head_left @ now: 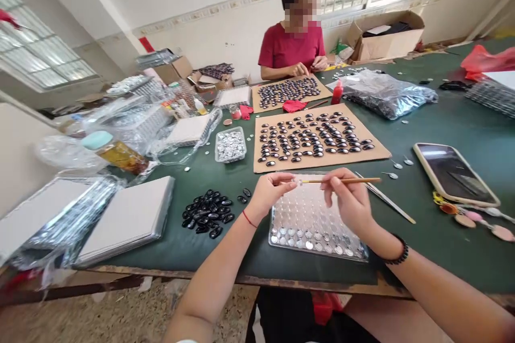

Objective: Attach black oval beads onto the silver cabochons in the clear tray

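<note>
Between the thumb and forefinger of my left hand (272,193) is a small pale piece, too small to name. My right hand (349,199) grips a thin brown-handled paintbrush (364,180), its tip at that piece. Below both hands lies a clear plastic tray (317,214) with rows of round pockets; silvery discs (309,244) fill the rows nearest me. Left of my left forearm is a pile of glossy black oval pieces (207,211). Beyond my hands, a brown cardboard sheet (259,163) carries many black ovals in rows. Metal tweezers (388,201) lie right of the tray.
A co-worker (295,45) sits opposite, hands at another cardboard sheet (326,91). A tub of small silvery pieces (230,144) and a capped drink bottle (116,153) stand left, near stacked white-topped packs (124,220). A phone (454,171) with a charm strap lies right.
</note>
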